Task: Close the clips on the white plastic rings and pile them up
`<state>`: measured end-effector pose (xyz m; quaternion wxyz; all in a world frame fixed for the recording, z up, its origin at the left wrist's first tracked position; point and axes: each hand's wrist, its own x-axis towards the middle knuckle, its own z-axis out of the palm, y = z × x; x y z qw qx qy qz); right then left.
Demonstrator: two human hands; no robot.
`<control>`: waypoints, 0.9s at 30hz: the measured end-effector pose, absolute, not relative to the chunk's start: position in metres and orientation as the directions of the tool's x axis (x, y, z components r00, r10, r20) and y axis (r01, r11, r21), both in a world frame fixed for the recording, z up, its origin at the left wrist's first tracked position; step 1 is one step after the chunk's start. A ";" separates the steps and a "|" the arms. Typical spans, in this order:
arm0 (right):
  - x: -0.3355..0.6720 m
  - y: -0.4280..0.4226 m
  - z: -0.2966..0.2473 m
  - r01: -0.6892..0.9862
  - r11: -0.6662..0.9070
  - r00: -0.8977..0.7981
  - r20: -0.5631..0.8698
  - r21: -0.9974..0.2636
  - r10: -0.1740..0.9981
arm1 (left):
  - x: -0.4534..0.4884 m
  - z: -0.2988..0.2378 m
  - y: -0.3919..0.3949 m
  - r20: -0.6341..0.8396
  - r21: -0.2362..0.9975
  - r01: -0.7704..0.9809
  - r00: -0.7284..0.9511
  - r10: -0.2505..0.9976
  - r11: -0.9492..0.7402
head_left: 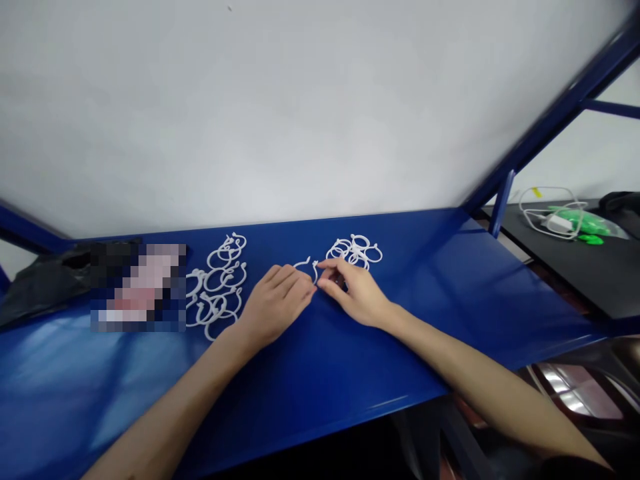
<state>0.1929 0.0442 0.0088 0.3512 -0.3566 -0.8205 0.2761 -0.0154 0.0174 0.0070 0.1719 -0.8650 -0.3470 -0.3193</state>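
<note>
Between my hands, above the middle of the blue table, is a white plastic curtain ring (pixel 301 265) with a gap between its knobbed ends. My left hand (pixel 280 297) is closed around its near side and hides much of it. My right hand (pixel 355 290) has its thumb and fingertips curled at the ring's right end. Just beyond the right hand lies a small group of white rings (pixel 359 252). A larger spread of similar open rings (pixel 220 287) lies left of my left hand, several overlapping.
The blue table (pixel 320 380) runs along a white wall. A black plastic bag (pixel 37 280) and a blurred-out item (pixel 145 287) lie at the left. Blue metal posts (pixel 503 200) rise at the right, beside a dark table (pixel 580 267) with a white cable (pixel 545 217) and a green packet (pixel 580 220).
</note>
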 end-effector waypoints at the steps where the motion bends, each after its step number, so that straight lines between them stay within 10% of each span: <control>1: 0.190 0.041 0.006 0.346 0.564 -0.506 0.357 -0.750 0.785 | -0.013 0.006 0.016 0.670 -0.106 0.694 0.579 0.464 -0.712; 13: 0.187 0.043 -0.003 0.181 0.358 -0.430 0.254 -0.916 0.866 | -0.005 0.007 0.011 0.730 -0.105 0.598 0.589 0.347 -0.795; 17: 0.190 0.042 0.001 0.292 0.572 -0.426 0.431 -0.767 0.796 | -0.006 0.002 0.013 0.777 0.173 0.717 0.323 0.541 -0.676; 22: 0.192 0.041 0.000 0.329 0.721 -0.465 0.559 -0.610 0.686 | -0.011 -0.002 0.020 0.479 0.645 0.645 0.079 0.874 -0.411; 27: 0.192 0.043 -0.004 0.312 0.759 -0.489 0.588 -0.571 0.644 | -0.013 0.001 0.020 0.304 0.795 0.512 0.125 0.944 -0.324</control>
